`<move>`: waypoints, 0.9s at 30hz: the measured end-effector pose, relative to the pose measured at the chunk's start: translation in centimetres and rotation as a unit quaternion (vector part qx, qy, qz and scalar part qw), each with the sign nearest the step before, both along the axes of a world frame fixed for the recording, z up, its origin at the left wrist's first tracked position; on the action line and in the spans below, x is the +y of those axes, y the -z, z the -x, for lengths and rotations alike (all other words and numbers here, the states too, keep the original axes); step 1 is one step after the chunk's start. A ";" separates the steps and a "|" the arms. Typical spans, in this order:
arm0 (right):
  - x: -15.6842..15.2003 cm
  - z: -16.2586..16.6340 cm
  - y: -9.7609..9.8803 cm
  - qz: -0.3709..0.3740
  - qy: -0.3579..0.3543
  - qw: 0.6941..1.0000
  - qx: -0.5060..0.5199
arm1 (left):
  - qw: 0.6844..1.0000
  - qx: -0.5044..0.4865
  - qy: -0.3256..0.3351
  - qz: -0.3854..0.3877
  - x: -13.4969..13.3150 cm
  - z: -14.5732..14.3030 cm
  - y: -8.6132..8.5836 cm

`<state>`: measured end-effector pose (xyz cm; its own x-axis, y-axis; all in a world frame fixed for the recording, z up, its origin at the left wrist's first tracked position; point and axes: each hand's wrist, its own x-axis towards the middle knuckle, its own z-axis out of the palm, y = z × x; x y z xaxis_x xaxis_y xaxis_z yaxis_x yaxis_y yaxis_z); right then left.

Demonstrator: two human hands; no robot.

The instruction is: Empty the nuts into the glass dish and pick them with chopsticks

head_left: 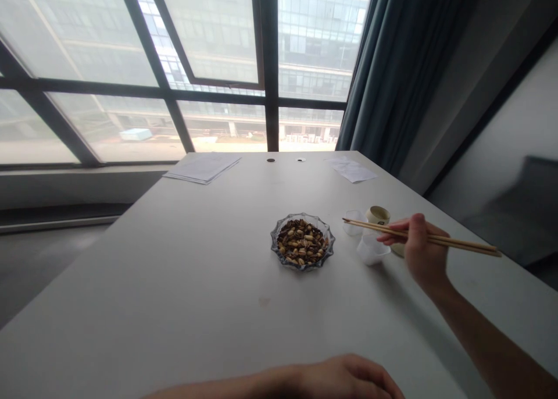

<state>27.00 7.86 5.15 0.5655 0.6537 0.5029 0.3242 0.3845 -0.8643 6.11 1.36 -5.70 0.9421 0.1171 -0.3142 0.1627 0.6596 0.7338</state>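
Two wooden chopsticks (464,245) lie in the grasp of the right hand (424,252), their tips over the clear cups (372,252) and holding nothing that I can see. The left hand (346,378) rests low at the near side, cut off by the frame; I cannot tell whether it holds anything. Progress looks early, in my judgement: the glass bowl (274,242) is well filled, and whether the cups hold anything is unclear. The bowl stands on the white table (209,259), left of the cups. Its rim is scalloped; the nuts and seeds (303,242) inside are mixed, some pale, others dark or striped.
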 end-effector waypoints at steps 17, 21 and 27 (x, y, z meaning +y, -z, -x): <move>2.7 -4.5 1.8 0.044 0.010 0.997 0.064 | 1.000 0.002 0.001 -0.010 0.1 0.0 0.8; 1.8 -1.3 0.3 0.039 -0.039 0.998 0.036 | 1.000 0.003 -0.003 -0.008 0.0 -0.1 1.2; 1.8 3.6 -0.8 0.088 -0.156 0.983 -0.033 | 1.000 -0.007 -0.002 -0.004 -0.1 -0.2 1.4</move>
<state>23.41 9.65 5.92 0.2933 0.8699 0.3965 0.2725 0.3214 -0.9069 6.36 1.24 -7.07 0.9462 0.1228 -0.2994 0.1496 0.6544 0.7412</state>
